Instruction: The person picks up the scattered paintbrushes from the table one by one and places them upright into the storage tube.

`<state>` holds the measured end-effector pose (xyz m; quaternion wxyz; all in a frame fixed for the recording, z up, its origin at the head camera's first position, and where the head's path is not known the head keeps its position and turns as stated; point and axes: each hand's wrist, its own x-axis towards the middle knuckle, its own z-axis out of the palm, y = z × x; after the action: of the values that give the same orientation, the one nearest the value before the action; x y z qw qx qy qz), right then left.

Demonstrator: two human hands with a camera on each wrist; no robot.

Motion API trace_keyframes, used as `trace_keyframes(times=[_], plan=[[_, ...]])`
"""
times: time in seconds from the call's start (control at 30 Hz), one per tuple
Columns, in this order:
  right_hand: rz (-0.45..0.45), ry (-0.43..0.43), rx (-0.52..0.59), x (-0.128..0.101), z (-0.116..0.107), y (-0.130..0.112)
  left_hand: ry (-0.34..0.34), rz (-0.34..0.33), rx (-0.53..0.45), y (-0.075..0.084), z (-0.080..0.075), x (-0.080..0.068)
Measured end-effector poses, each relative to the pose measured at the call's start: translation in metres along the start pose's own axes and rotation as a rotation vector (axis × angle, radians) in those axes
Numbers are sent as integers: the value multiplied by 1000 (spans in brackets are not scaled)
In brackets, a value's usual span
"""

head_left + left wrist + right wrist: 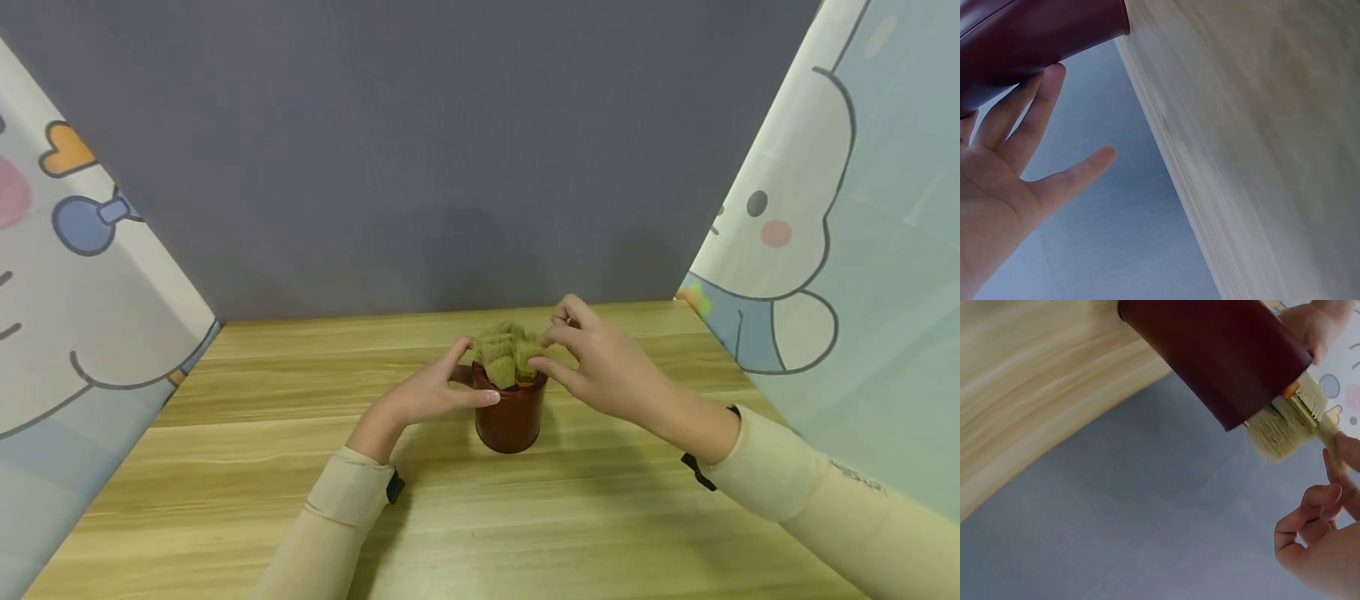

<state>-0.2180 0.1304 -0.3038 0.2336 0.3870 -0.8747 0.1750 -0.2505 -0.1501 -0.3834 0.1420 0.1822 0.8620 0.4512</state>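
A dark red cylindrical cup (pixel 508 423) stands upright, holding several paintbrushes (pixel 497 348) with their pale bristles up. My left hand (pixel 427 393) holds the cup near its rim, thumb at the front and the other fingers round the left and back. Against the cup wall (pixel 1047 37), fingertips rest in the left wrist view, one finger spread away. My right hand (pixel 613 367) pinches the bristles of a paintbrush (pixel 1330 439) at the cup's right side between thumb and forefinger. That brush has a gold-coloured metal ferrule and sits partly in the cup; its handle is mostly hidden inside.
The cup stands on a wood-grain table (pixel 285 467), with a grey panel (pixel 450 167) rising behind the far edge. Cartoon-printed sheets flank it, one at the left (pixel 97 308) and another at the right (pixel 877 250).
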Motion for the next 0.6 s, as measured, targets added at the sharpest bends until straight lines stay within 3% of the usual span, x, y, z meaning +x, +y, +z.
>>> trace_keyframes(times=[0.3,0.6], plan=[[-121,-42,35,12,5,7,-5,-1,-14,-1,0,0],[-287,144,31,-1,15,13,0,-14,0,-4,0,0]])
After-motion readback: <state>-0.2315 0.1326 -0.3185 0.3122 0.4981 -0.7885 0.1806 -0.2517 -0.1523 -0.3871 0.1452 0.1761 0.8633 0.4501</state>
